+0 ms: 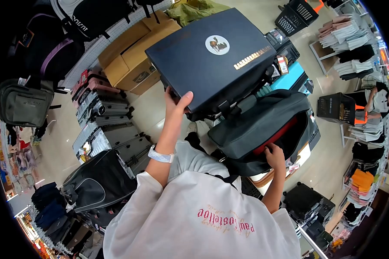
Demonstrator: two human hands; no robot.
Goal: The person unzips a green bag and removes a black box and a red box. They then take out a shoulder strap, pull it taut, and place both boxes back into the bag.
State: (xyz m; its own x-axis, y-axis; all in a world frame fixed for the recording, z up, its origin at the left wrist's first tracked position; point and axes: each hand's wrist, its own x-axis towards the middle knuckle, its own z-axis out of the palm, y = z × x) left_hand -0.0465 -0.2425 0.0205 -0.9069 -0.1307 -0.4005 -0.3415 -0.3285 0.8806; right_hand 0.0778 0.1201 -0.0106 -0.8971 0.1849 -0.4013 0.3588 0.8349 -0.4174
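A dark navy box point(203, 56) with a round white sticker and gold lettering is tilted in front of me. My left hand point(177, 102) grips its near left corner, thumb on the top face and fingers around the side. To the right lies a black bag point(259, 125), its opening spread and red lining showing inside. My right hand point(275, 156) has its fingers closed on the near edge of the bag's opening. The box's far underside is hidden, and it cannot be told whether it rests on anything. A turquoise suitcase point(289, 77) shows behind the bag.
Grey suitcases point(112, 129) stand in a row to the left, near a cardboard box point(134, 56). A black wheeled bag point(101, 185) is close to my left side. Shopping baskets point(336, 108) and shelves of folded clothes point(354, 60) line the right. Another person's arm point(371, 101) is at far right.
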